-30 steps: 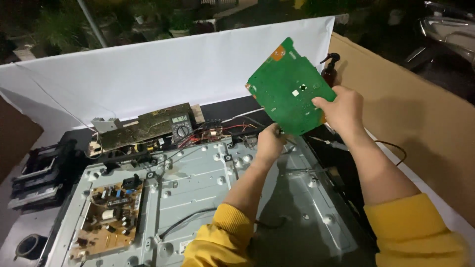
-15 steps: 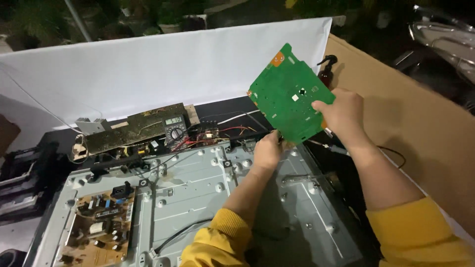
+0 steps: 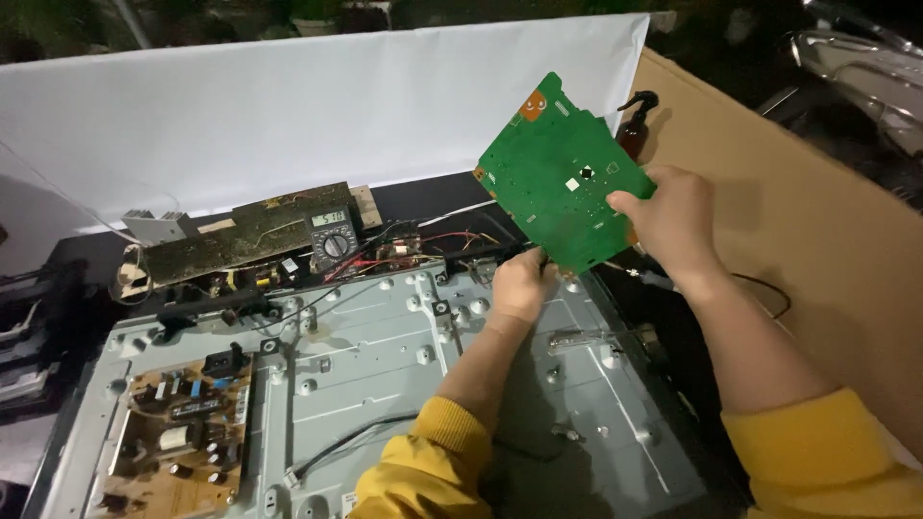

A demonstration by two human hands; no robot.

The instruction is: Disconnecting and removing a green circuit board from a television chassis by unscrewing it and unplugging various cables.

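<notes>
My right hand grips a green circuit board by its right edge and holds it tilted up above the grey metal back panel of a flat screen. My left hand rests on the panel just under the board's lower edge, fingers curled at a small cable or connector there; what it pinches is hidden. Both arms wear yellow sleeves.
A brown power board is mounted at the panel's lower left. A multimeter and an older circuit board lie behind the panel among red and black wires. A white sheet, a dark spray bottle and brown cardboard surround it.
The green board has stayed raised in my right hand, turning slightly. My left hand stays at the panel's top edge. The view has shifted a little to the right.
</notes>
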